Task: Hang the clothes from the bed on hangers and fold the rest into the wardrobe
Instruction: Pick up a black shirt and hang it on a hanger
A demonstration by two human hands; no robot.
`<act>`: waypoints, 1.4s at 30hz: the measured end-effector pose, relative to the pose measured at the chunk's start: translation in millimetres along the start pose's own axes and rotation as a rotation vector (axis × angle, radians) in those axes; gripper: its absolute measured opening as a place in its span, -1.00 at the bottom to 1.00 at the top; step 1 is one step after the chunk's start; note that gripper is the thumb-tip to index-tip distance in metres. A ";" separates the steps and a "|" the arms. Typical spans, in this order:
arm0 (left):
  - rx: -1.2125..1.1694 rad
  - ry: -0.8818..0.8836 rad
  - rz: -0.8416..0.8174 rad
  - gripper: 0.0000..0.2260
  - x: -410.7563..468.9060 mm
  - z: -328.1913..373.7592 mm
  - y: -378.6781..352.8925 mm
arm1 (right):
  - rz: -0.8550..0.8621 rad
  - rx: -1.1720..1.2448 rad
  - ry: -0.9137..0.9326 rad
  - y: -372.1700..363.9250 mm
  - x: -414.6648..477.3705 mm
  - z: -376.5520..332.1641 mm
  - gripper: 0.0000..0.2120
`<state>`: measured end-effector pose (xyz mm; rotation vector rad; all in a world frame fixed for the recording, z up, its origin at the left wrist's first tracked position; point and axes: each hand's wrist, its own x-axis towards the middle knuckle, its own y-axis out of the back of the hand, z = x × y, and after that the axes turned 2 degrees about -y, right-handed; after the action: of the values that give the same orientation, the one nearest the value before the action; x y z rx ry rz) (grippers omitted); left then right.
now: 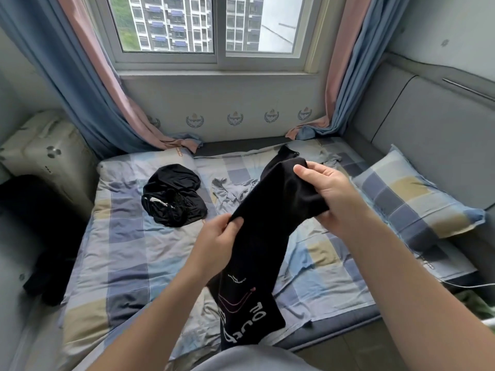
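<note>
Below a bedroom window, over the checked bed (128, 236), you are gripping a black printed garment (267, 210) with your left hand (219, 239) and right hand (326, 188), both curled tight, stretching it taut, probably to straighten it for hanging.

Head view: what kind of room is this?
A bedroom, likely in a flat: a bed with a pillow, loose clothes on it, and a curtained window facing tower blocks.
</note>
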<state>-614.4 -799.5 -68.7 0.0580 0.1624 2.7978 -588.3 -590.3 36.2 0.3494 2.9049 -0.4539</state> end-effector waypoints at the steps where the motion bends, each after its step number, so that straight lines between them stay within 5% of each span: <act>1: -0.034 0.003 0.009 -0.75 1.3 5.3 4.2 | 0.016 0.049 -0.007 2.7 1.9 1.3 -0.78; 5: -0.210 -0.006 0.090 -0.78 6.2 28.8 18.3 | 0.063 0.148 0.059 12.5 5.8 11.9 -0.74; 8: -0.328 -0.006 0.132 -0.73 8.0 44.9 27.1 | 0.183 -0.174 0.192 8.5 -2.1 28.9 -0.52; 11: -0.456 0.021 0.119 -0.71 8.7 55.7 31.7 | 0.155 -0.389 0.333 -3.1 -11.5 53.1 -0.59; 14: -0.518 0.034 0.102 -0.77 8.2 61.7 31.0 | -0.031 -0.447 0.276 -15.0 -14.8 80.1 -0.78; 18: -0.551 -0.005 0.044 -0.77 6.6 65.3 27.0 | -0.211 -0.552 0.127 -29.3 -12.1 115.4 -0.71; 23: -0.580 -0.055 0.042 -0.75 7.6 71.2 29.1 | -0.082 -0.712 -0.009 -14.9 0.4 157.0 -0.96; 27: -0.601 -0.074 0.127 -0.73 12.4 67.9 42.2 | -0.036 -0.865 -0.096 13.7 3.6 170.1 -0.83; 34: -0.347 0.094 0.162 -0.84 18.2 38.0 41.7 | 0.034 -0.699 -0.110 34.1 7.4 148.0 -0.79; 42: -0.010 0.381 -0.204 -0.86 1.3 3.8 21.3 | 0.117 -0.345 -0.189 9.2 11.4 107.4 -0.56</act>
<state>-622.4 -818.6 -62.4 -0.4696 0.2299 2.5768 -581.7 -613.8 -69.4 0.3948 2.6912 0.0336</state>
